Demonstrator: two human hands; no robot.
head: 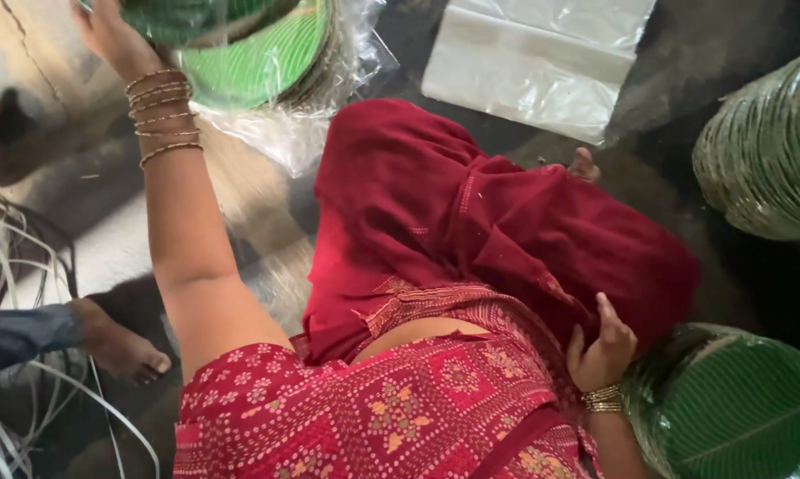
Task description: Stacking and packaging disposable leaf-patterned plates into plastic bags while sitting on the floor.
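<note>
My left hand (107,31) reaches far up to the top left, bangles on its wrist, and grips the edge of a stack of green leaf-patterned plates (196,18). That stack is held just above a second pile of green plates (267,62) that lies in a clear plastic bag (329,133). My right hand (602,350) sits low on the right. Its fingers curl into the red cloth (471,222) draped over my knee. Part of the left hand's fingers is cut off by the top edge.
A flat pile of clear plastic bags (542,53) lies at the top. Wrapped stacks of green plates stand at the right (768,151) and bottom right (737,408). Another person's bare foot (121,346) and white strapping bands (10,266) are at the left.
</note>
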